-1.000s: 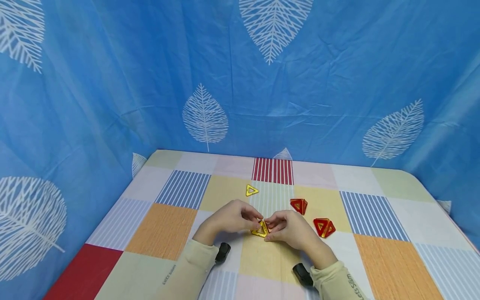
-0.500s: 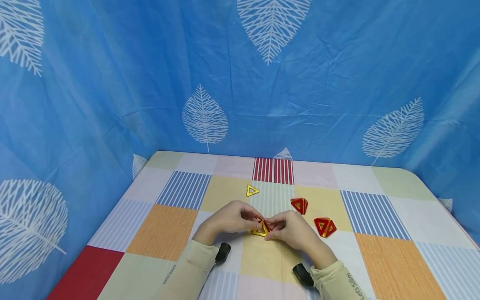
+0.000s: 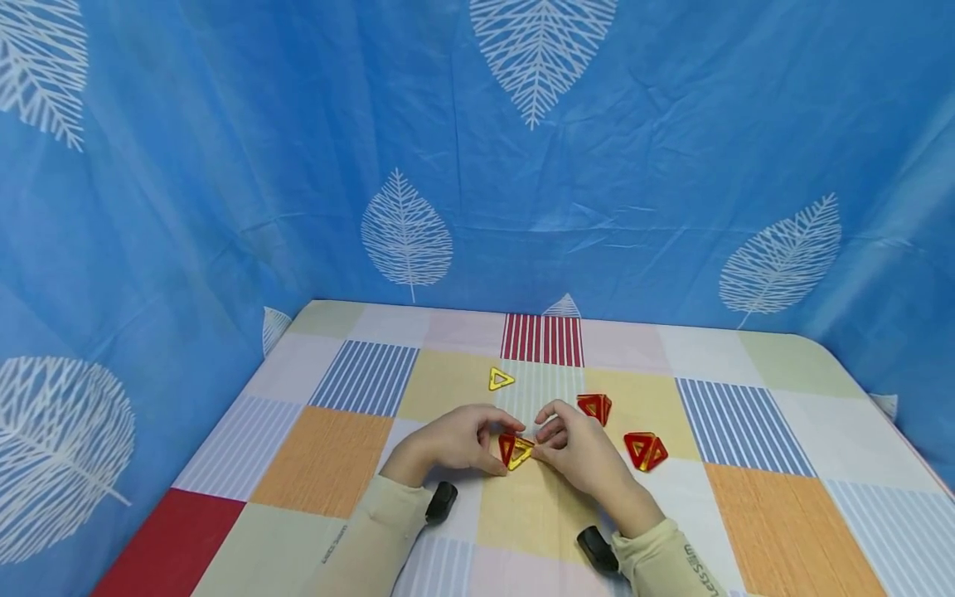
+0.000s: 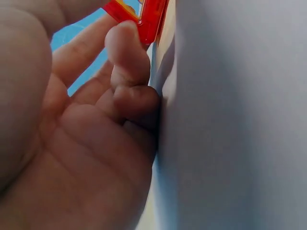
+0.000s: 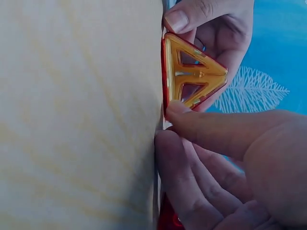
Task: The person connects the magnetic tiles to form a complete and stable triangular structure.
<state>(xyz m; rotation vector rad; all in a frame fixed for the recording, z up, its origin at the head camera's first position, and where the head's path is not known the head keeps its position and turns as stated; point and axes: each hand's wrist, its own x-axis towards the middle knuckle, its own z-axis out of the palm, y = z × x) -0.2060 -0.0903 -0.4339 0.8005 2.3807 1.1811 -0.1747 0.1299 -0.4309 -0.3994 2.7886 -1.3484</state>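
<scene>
A small pyramid of red and yellow triangular magnetic tiles stands on the cloth between the two hands. My left hand grips it, with the thumb on the near side and curled fingers behind. In the left wrist view, fingertips meet a red tile edge. My right hand is at the pyramid's right corner. Its thumb touches that corner in the right wrist view, while the other fingers are bent loosely and spread away from the thumb. Part of the pyramid's far side is hidden.
One yellow triangular tile lies flat beyond the left hand. Two red tile pyramids, a farther one and a nearer one, sit right of the right hand. A checked cloth covers the table; a blue curtain hangs behind.
The pyramid has turned, so a red face now shows on its left beside the yellow one. The right fingers have spread and drawn slightly away; the left hand has shifted its hold.
</scene>
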